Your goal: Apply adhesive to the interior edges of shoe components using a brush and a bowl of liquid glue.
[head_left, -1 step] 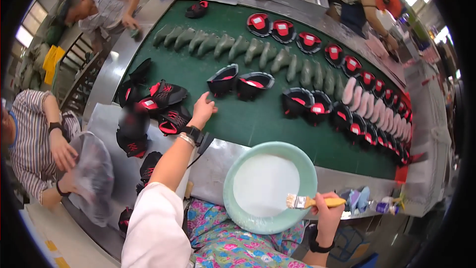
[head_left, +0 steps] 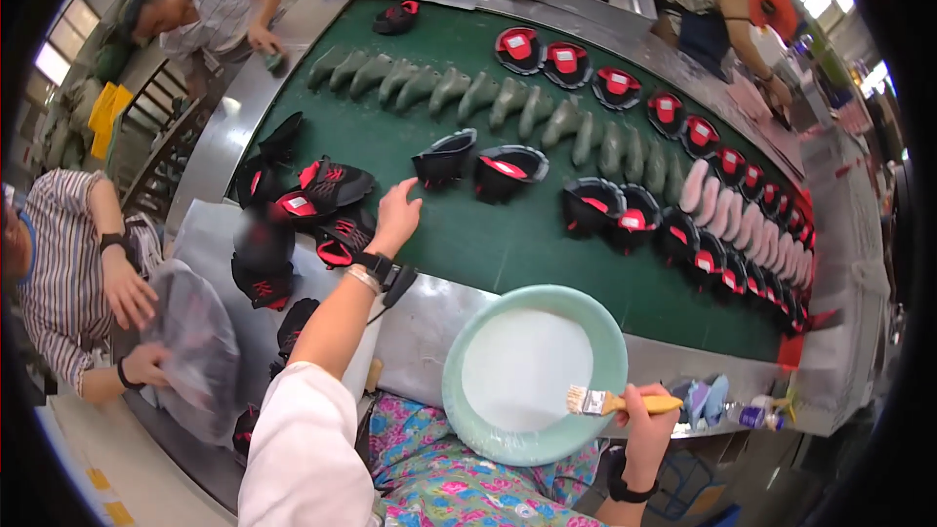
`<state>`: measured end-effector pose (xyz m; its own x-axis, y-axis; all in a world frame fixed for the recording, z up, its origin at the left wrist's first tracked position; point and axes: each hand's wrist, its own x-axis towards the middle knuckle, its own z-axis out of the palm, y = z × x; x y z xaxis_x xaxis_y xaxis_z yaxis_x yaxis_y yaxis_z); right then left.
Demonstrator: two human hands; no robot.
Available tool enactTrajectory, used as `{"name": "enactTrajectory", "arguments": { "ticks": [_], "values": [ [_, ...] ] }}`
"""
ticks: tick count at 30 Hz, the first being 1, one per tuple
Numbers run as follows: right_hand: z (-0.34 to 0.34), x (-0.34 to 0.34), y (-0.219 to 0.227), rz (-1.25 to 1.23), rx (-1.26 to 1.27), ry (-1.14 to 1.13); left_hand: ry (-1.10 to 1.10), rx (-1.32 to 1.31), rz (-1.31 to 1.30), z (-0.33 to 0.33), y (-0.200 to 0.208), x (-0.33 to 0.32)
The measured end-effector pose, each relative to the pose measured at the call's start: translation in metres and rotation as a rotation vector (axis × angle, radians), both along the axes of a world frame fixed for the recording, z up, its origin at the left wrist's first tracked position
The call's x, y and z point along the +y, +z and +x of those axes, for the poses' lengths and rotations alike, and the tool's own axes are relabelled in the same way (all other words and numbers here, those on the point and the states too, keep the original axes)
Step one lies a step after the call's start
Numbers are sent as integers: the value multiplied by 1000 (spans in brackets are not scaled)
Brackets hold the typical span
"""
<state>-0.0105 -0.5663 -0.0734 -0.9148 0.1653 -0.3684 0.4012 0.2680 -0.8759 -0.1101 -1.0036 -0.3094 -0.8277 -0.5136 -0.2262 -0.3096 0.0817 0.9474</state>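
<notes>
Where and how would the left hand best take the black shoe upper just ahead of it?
Probably by its pale rim, pinched from the near left: the shoe upper stands with that edge raised and slanting, and the left hand is close by that side.

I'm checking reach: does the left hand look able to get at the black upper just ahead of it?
Probably yes: the left hand looks empty, its fingers are close to the black upper, and nothing seems to stand between them.

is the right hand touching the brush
Touching: the head view shows the right hand gripping the brush by its yellow handle.
</notes>
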Motion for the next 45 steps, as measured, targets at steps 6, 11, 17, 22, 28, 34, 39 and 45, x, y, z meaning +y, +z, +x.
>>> {"name": "enactTrajectory", "arguments": {
  "ticks": [6, 11, 17, 22, 28, 34, 39, 45],
  "values": [
    [-21, -22, -11, 110, 249, 284, -327, -477, -1356, 22, 24, -93],
    [-26, -43, 3, -79, 177, 255, 189, -485, -1211, 13, 41, -158],
    [-12, -61, 17, 111, 506, 395, 257, 196, -972, 17, 168, -93],
    [-5, -119, 30, 440, 963, 836, -474, 266, -432, 97, 218, 80],
    [31, -91, 30, 437, 863, 1100, -545, -109, 850, 144, 213, 90],
    [54, -77, 47, -13, 569, 1043, -870, 342, 167, 213, 222, 130],
    [64, -74, 52, -75, 528, 1144, -724, 419, -36, 246, 219, 167],
    [46, -42, 13, 73, 622, 682, -589, 125, 535, 288, 226, 165]
  ]
}}
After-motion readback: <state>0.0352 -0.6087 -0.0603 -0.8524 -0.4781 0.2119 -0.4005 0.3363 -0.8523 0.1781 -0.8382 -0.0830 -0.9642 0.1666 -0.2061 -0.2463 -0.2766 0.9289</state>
